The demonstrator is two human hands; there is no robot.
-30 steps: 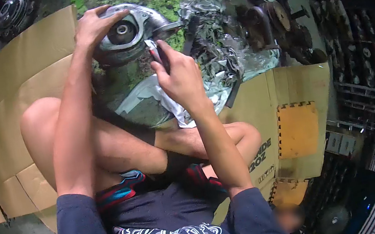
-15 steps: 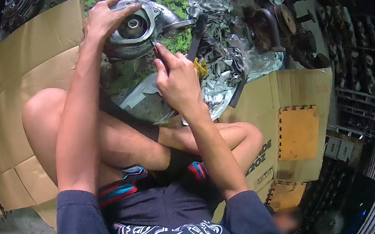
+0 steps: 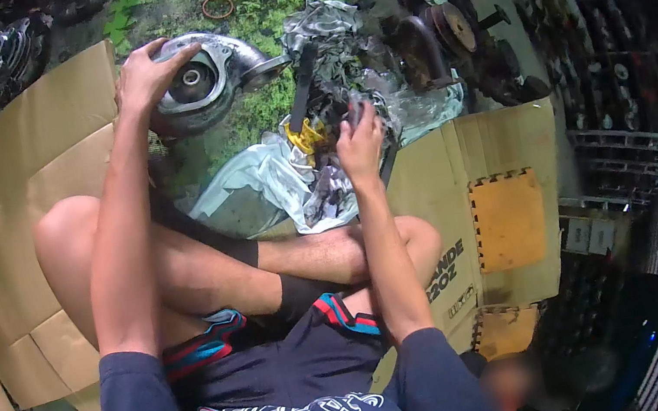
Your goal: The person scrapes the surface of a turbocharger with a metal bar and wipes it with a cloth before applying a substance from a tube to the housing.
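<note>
A round metal housing [image 3: 239,67] with a curved outlet lies on the green mat, its central bore facing up. My left hand [image 3: 146,77] grips the housing's upper left rim, thumb across the top edge. Over the pile of grey rags [image 3: 319,27], to the right, my right hand [image 3: 360,143] is closed around a small dark tool [image 3: 355,115], whose far end is blurred. A yellow cloth [image 3: 305,137] and a white cloth [image 3: 253,175] lie just left of that hand.
An orange-brown ring [image 3: 217,7] rests beyond the housing. Rusty pipes and discs [image 3: 452,30] stand to the right. Cardboard sheets [image 3: 14,217] spread at the left, and another [image 3: 502,140] with orange foam tiles [image 3: 510,222] at the right. Racks of parts line the far right.
My right hand has moved away from the housing's lower edge, rightward and down over the rags, still holding the tool. My left hand stays on the housing. The whole view has shifted slightly.
</note>
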